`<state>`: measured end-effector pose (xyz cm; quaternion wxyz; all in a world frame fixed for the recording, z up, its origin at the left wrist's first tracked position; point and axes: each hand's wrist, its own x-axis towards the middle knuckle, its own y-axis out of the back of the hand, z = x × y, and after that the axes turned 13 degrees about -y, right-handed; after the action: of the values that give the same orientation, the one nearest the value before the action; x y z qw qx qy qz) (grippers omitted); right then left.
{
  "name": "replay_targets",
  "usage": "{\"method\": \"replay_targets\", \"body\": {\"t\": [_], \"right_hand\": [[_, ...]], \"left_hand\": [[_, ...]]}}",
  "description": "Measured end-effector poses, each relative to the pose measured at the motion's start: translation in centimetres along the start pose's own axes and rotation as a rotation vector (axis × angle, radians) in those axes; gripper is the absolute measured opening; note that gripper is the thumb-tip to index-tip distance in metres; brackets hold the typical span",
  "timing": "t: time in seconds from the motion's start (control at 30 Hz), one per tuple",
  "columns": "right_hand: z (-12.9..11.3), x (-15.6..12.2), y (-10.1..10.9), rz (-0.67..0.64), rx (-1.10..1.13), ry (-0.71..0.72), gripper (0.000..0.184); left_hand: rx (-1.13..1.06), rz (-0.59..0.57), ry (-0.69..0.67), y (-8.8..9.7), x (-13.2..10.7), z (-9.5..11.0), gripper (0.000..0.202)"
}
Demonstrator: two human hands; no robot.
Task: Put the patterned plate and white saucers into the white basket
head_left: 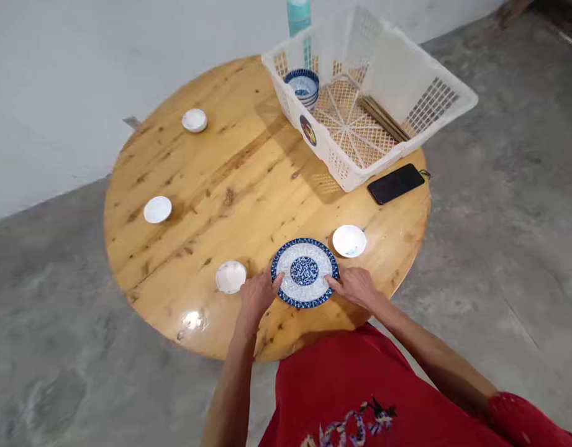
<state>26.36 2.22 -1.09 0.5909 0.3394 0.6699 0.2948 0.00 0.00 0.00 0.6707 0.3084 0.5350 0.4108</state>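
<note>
A blue-and-white patterned plate [305, 271] lies on the round wooden table [230, 167] near its front edge. My left hand [258, 295] grips the plate's left rim. On the opposite rim rest the fingers of my right hand [355, 287]. Both hands hold the plate flat on the wood. A small white dish [230, 276] sits just left of my left hand, and another small white dish [349, 240] sits just beyond my right hand.
Two more small white dishes [158, 209] [194, 120] lie at the table's left and far side. A white plastic basket [369, 93] at the back right holds stacked blue bowls [302, 85] and chopsticks [383, 118]. A black phone [396, 183] lies beside it. A teal bottle [299, 15] stands behind.
</note>
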Motion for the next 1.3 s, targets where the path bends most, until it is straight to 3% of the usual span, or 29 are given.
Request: {"method": "replay_targets", "body": {"t": [0.1,0.2,0.3,0.4,0.6,0.9,1.13,1.3], "right_hand": [[0.6,-0.3,-1.7,-0.004,0.183,-0.027,0.056],[0.8,0.2,-3.6,-0.038,0.522,-0.001,0.054],[0.5,1.4,-5.1,-0.069,0.850,0.048,0.051],[0.0,2.3,-5.4,-0.091,0.996,0.064,0.051],[-0.3,2.2,-4.2,-0.071,0.977,0.108,0.042],[1.9,-0.7,-3.4,-0.109,0.831,0.139,0.023],[3.5,-4.1,-0.8,-0.063,0.616,0.110,0.029],[3.8,-7.0,-0.8,-0.005,0.618,0.080,0.026]], "left_hand": [[-0.305,0.146,-0.035,-1.6,-0.1,0.2,0.045],[-0.665,0.284,-0.118,-3.1,0.1,0.1,0.047],[-0.855,0.296,-0.088,-4.0,0.6,-0.1,0.048],[-0.929,0.285,-0.030,-4.2,1.0,-0.4,0.048],[-1.029,0.347,0.065,-3.6,0.4,0.7,0.060],[-1.085,0.423,0.216,-4.5,-4.4,4.1,0.072],[-0.956,0.445,0.169,-4.0,-7.0,6.4,0.066],[-0.949,0.463,0.074,-4.4,-8.8,7.1,0.062]]}}
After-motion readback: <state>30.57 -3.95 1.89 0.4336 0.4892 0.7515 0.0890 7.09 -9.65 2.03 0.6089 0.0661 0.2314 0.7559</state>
